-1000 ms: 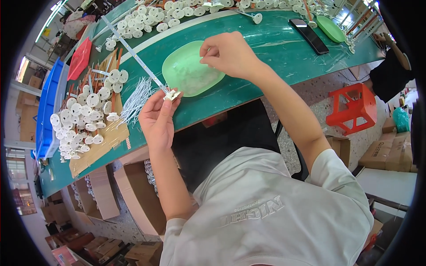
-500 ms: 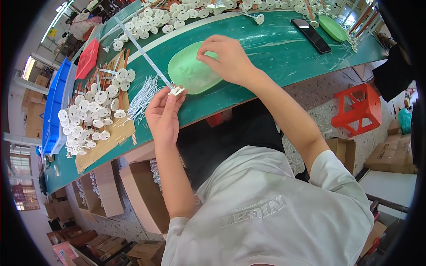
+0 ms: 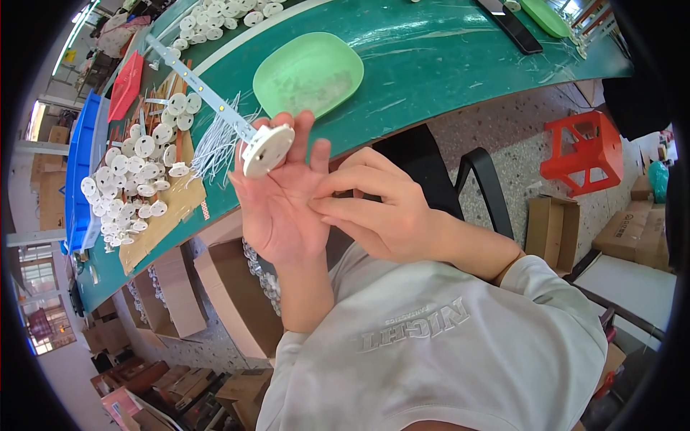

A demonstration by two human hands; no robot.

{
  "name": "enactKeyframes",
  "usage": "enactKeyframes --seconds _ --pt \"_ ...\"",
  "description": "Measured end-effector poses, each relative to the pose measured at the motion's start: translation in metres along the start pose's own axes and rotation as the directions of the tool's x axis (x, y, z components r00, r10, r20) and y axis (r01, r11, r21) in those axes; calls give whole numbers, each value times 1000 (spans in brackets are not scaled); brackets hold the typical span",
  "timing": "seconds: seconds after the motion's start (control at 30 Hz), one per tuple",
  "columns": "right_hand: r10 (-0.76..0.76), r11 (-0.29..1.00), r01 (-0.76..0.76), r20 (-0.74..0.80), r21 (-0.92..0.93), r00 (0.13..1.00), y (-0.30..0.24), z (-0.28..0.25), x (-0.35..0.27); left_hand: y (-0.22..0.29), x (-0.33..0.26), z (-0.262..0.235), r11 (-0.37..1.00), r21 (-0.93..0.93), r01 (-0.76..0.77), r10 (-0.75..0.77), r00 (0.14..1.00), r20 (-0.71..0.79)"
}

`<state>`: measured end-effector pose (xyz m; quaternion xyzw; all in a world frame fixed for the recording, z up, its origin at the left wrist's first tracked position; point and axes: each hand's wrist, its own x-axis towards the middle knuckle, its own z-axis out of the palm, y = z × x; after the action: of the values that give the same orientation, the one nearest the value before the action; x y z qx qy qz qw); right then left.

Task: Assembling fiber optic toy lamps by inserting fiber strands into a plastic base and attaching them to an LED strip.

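My left hand is turned palm up. Its thumb and fingers hold an LED light strip with a round white disc base; the pale strip slants away to the upper left over the table. Against the left palm, my right hand has thumb and forefinger pinched together. Whatever sits between those fingertips is too small to make out. Just beyond the hands lies a light green bowl holding small whitish, translucent pieces. A bundle of thin white wires is spread left of the held strip.
Many white discs on strips are piled on brown cardboard at left, beside a blue tray and red tray. A phone lies far right on the green table. A red stool and chair armrest stand right.
My right hand has come from above the green bowl to my left palm, still pinched. The left hand has turned palm up, tilting the disc's face into view. The whole view has shifted somewhat.
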<state>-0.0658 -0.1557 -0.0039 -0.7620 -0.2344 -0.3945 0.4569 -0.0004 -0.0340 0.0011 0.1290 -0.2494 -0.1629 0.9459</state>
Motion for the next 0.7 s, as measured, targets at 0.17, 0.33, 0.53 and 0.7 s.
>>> enactKeyframes --seconds 0.17,0.33,0.53,0.7 --pt "38 993 -39 14 114 999 3 -16 -8 -12 -7 1 994 6 110 -110 988 106" --pt "158 983 -162 53 82 986 -4 -31 -11 -22 -10 11 992 74 104 -111 989 94" --pt "303 933 -253 -180 256 936 -3 -27 -17 -30 -7 32 993 -85 87 -87 996 -1" --pt "467 857 -376 -225 352 855 4 -19 -28 -29 -1 23 991 -82 104 -98 993 69"
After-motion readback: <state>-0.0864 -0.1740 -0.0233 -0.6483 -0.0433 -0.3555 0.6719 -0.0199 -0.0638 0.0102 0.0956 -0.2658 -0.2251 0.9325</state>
